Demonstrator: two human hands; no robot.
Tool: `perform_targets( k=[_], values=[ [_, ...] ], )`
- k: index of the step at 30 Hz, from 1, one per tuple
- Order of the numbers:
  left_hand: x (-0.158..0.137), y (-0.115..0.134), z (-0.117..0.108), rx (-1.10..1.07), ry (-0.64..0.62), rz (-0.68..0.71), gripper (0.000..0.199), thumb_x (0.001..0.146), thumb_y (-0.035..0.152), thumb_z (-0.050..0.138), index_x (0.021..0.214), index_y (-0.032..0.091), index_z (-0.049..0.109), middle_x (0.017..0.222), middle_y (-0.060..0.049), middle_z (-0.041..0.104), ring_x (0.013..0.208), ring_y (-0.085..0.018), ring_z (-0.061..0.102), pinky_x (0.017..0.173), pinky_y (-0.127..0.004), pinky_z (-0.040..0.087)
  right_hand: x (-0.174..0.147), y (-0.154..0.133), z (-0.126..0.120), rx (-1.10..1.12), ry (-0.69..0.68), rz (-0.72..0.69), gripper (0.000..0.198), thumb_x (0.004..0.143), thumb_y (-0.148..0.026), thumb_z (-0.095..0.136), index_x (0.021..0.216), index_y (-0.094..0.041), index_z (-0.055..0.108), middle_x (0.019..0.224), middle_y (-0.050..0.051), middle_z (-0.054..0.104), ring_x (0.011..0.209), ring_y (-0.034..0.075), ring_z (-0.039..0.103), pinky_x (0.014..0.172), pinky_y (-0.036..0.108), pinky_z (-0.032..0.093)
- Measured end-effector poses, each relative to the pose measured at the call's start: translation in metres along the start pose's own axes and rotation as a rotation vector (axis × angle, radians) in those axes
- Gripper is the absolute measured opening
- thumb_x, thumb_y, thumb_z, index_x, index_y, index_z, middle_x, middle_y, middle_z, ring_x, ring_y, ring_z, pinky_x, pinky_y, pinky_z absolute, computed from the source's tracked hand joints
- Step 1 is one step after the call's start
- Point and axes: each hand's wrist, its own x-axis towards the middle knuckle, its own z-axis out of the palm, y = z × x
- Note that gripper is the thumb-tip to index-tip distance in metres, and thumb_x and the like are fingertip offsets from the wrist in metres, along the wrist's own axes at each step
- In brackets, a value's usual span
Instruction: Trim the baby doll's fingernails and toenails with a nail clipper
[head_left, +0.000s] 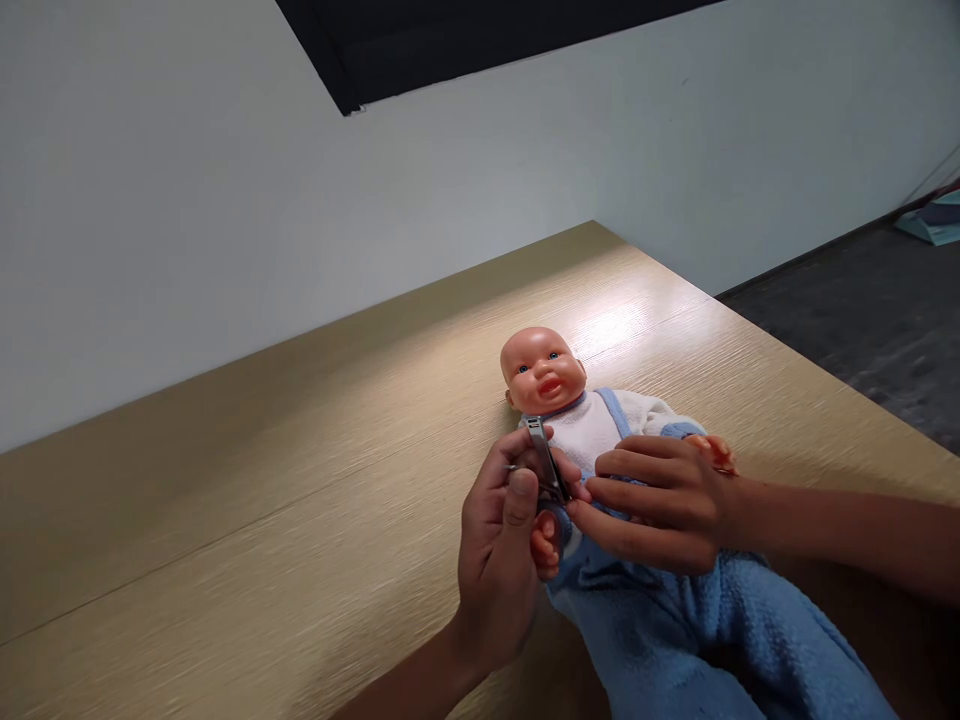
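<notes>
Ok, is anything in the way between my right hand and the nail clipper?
Nothing visible. Your right hand is right by the lower end of the nail clipper, which your left hand holds over the doll. I can't tell whether your right fingers touch it.

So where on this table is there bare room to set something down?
The widest bare stretch of the table lies between the wall and the left hand. Another patch lies beyond the doll's head, toward the far corner. It's crowded over the doll, where the right hand and the nail clippers are close together.
</notes>
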Motion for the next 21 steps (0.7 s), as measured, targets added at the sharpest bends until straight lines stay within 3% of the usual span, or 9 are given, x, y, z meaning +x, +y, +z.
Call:
perform_targets(
  k=[16, 21],
  values=[
    [-0.0012, -0.0041, -0.0016, -0.009, -0.023, 0.039, 0.042, 0.092, 0.057, 0.056, 0.116, 0.023, 0.054, 0.082, 0.000, 0.053, 0.045, 0.000, 0.035, 0.036, -0.008, 0.029, -0.0018, 0.0007, 0.0013, -0.001, 0.013, -0.012, 0.014, 0.091, -0.012, 0.052, 0.094, -0.010, 0.065, 0.075, 0.004, 0.066, 0.066, 0.013, 0.060, 0.051, 0.027, 0.042],
    [0.0002, -0.0044, -0.0017, 0.006, -0.021, 0.055, 0.043, 0.092, 0.058, 0.055, 0.115, 0.022, 0.054, 0.080, -0.001, 0.056, 0.043, 0.000, 0.033, 0.035, -0.008, 0.028, -0.0046, 0.0004, 0.0044, 0.067, 0.063, 0.007, 0.010, 0.091, -0.011, 0.051, 0.082, -0.015, 0.055, 0.069, 0.002, 0.062, 0.060, 0.012, 0.055, 0.050, 0.028, 0.038]
  ],
)
